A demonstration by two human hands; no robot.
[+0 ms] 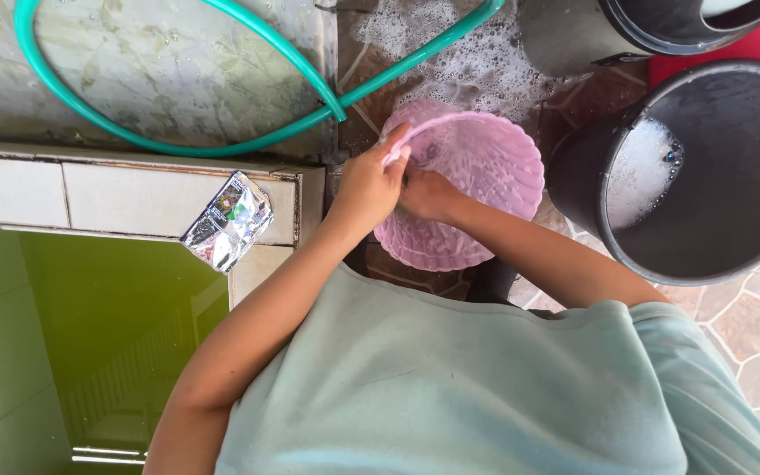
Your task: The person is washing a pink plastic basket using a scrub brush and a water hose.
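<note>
Over the wet stone floor [749, 325], left hand [367, 189] fingers pinch the pink basket [485, 176] rim, right hand [428, 195] fingers hidden inside; light, stiff, soapy-slick plastic, probably best gripped at rim.

A wet stone floor [754, 325] carries a pink basin [485, 176], a black bucket [714, 176] to its right and a green hose [222, 145] far left. On the tiled ledge [90, 193] at left lies a foil sachet [229, 220].

Wet ribbed pink plastic basket [485, 176], glossy green rubber hose [178, 145], crinkled foil sachet [229, 220]
</note>
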